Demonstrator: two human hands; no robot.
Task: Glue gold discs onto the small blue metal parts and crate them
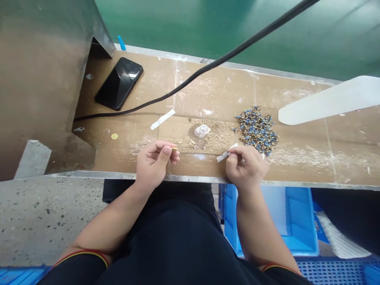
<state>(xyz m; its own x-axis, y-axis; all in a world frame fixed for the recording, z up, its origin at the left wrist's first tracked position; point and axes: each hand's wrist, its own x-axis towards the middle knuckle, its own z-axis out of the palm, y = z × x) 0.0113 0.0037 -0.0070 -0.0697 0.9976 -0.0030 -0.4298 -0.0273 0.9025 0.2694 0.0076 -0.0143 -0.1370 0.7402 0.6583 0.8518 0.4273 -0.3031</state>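
Note:
My left hand (156, 160) pinches a small yellow disc (174, 149) between thumb and fingertips, above the table's front edge. My right hand (246, 164) is closed at the right end of a white strip (223, 157); whatever its fingers hold is too small to make out. Between and beyond the hands, a small clear object (202, 131) stands on a cardboard piece (169, 132). A pile of small blue and brass-coloured metal parts (257, 128) lies behind my right hand. Another yellow disc (114, 136) rests flat to the left, and a second white strip (163, 119) lies behind my left hand.
A black phone (118, 83) lies at the back left beside a metal housing (44, 79). A black cable (190, 79) crosses over the table. At the right is a long white object (329, 101). Blue crates (301, 221) stand below the front edge.

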